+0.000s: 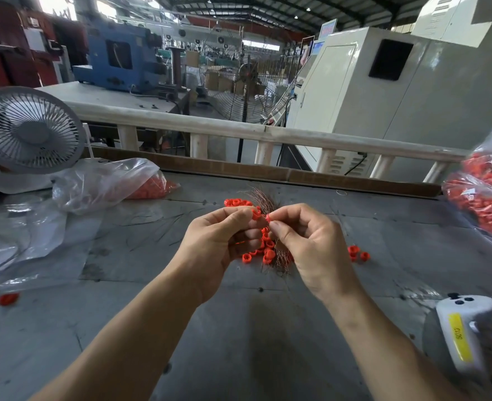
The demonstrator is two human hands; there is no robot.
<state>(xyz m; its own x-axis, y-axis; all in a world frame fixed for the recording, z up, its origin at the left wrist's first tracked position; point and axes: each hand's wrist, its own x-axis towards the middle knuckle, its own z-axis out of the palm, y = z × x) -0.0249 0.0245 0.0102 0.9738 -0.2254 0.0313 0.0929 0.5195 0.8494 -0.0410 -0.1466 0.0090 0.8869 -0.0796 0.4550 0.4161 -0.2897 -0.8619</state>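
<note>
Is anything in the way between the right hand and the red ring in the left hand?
Nothing visible. The left hand pinches the red ring, and the right hand, pinching a small red piece, is right beside it. The copper wires and loose rings lie below on the table.

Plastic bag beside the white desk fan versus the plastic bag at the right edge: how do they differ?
The left bag lies slumped on the table, mostly empty, with some red caps at one end; the right bag bulges, packed with them. The left bag shows whole; the right bag is cut by the picture's edge. Both are clear plastic holding red caps.
</note>
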